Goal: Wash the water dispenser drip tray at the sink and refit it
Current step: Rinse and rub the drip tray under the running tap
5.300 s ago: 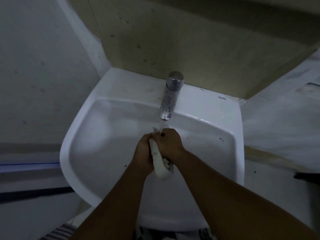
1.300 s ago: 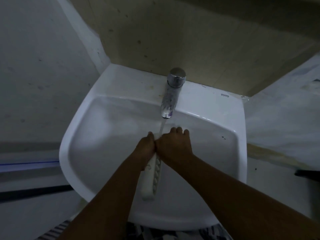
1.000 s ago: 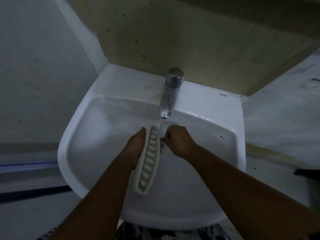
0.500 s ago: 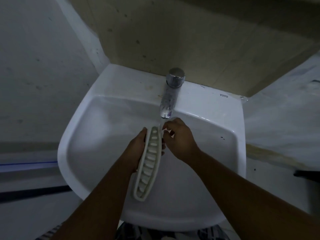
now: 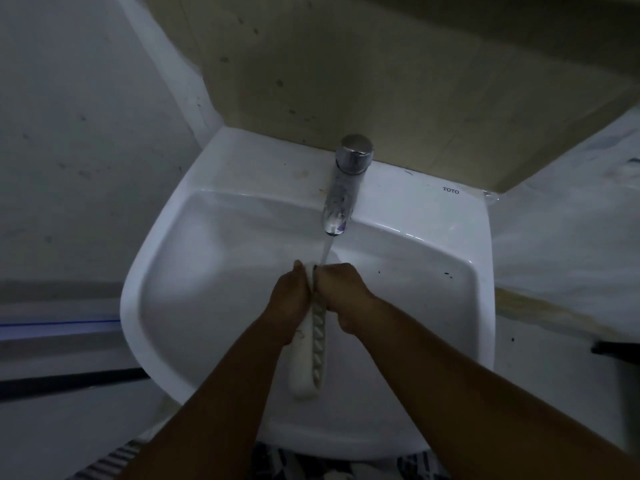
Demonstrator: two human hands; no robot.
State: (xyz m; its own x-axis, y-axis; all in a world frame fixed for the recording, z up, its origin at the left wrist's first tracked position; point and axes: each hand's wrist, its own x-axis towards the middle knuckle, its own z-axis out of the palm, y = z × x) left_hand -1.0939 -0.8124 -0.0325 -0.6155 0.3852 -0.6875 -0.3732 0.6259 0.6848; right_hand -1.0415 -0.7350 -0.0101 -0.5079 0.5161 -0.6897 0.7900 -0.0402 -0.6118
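A long, pale drip tray with a row of oval slots stands on edge over the white sink. Its far end sits under the stream from the chrome tap. My left hand grips the tray's left side near the top. My right hand is closed against the slotted right face, its fingertips at the tray's upper end. The tray's near end hangs free toward me over the basin.
Water runs from the tap into the basin. A beige wall panel rises behind the sink, with grey walls on both sides. A light ledge lies to the right. Striped cloth shows at the bottom edge.
The tray has turned from slots facing up to standing on edge. My right hand has closed in onto its slotted face and both hands have come together.
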